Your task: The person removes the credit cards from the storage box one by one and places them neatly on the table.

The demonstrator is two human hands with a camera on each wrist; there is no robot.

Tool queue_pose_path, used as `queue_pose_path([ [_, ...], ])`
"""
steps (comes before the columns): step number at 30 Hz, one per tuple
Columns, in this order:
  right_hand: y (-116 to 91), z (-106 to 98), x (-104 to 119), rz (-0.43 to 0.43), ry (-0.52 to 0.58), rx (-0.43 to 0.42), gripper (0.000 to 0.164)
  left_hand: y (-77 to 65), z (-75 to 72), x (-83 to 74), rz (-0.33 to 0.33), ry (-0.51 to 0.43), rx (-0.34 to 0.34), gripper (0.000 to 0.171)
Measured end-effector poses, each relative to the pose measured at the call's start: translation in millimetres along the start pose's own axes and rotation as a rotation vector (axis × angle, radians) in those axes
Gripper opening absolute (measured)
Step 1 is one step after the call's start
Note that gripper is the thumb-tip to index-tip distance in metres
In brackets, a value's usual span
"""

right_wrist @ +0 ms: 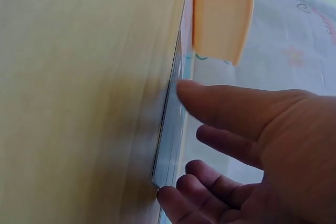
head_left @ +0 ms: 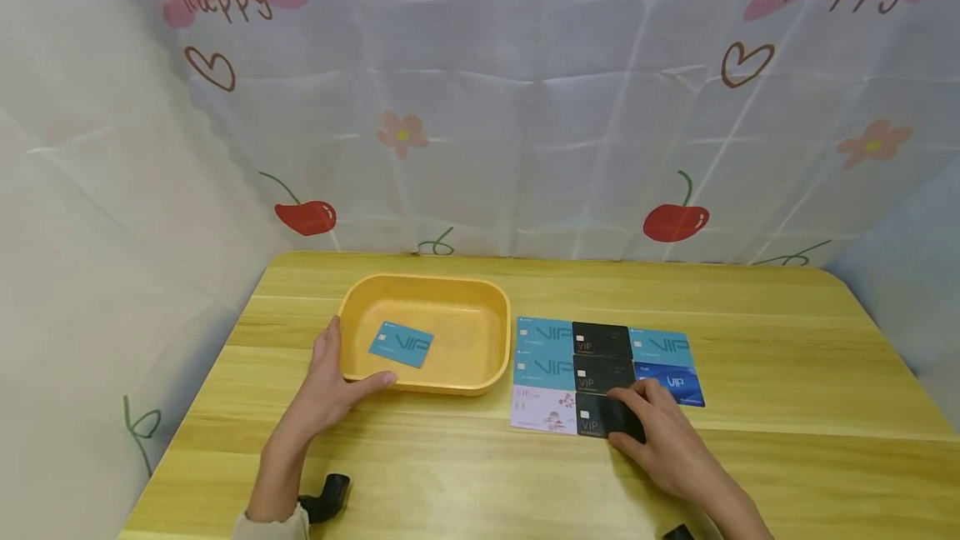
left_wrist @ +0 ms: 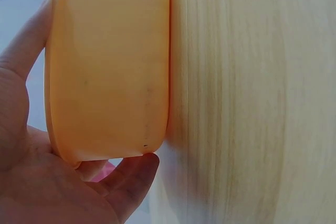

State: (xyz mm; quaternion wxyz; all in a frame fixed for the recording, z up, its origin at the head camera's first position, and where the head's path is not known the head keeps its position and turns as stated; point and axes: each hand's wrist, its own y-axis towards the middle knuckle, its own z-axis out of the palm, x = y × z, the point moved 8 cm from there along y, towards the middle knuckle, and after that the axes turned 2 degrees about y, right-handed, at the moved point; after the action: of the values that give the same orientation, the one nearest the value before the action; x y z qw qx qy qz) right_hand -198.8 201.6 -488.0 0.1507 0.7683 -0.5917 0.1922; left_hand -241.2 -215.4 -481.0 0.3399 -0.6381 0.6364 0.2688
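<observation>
On the left of the table stands a yellow plastic basin (head_left: 450, 382) with a teal VIP card (head_left: 401, 343) lying inside. My left hand (head_left: 326, 390) grips its near left corner, thumb over the front rim; the left wrist view shows fingers against the end wall. Right of the basin, several cards lie flat in rows. My right hand (head_left: 667, 444) holds the front-row black VIP card (head_left: 592, 415) by its edges, thumb on the near side and a finger on the far side. This card lies beside a pale pink card (head_left: 543, 409), its right end partly hidden by the hand.
Behind the front row lie teal cards (head_left: 543, 369), black cards (head_left: 602, 340) and a blue card (head_left: 686, 386). Black curved pieces (head_left: 326, 498) show near both wrists. A printed white sheet (head_left: 517, 148) hangs behind the wooden table (head_left: 450, 473) and at its sides.
</observation>
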Motion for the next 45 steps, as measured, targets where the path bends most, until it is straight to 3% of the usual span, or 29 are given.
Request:
queue_pose_path([
  [5, 0, -5, 1, 0.012, 0.045, -0.035, 0.04, -0.4, 0.0, -0.7, 0.004, -0.001, -0.002, 0.126],
  [12, -1, -11, 12, 0.0, 0.267, -0.117, 0.025, -1.0, -0.5, -1.7, 0.01, -0.017, -0.004, 0.126],
  [20, 1, -10, 25, -0.013, 0.385, -0.159, 0.025, -0.1, 1.1, 0.1, 0.004, -0.028, -0.004, 0.127],
  [30, 14, 2, 53, -0.09, 0.51, -0.15, 0.04, -1.4, 0.0, -1.7, 0.011, -0.016, -0.013, 0.127],
  [41, 30, 16, 96, -0.142, 0.588, -0.124, 0.038, 0.1, -0.1, 0.1, 0.004, -0.011, -0.013, 0.127],
  [45, 35, 21, 115, -0.203, 0.627, -0.113, 0.035, -0.5, -0.6, 1.1, -0.006, -0.009, -0.011, 0.128],
])
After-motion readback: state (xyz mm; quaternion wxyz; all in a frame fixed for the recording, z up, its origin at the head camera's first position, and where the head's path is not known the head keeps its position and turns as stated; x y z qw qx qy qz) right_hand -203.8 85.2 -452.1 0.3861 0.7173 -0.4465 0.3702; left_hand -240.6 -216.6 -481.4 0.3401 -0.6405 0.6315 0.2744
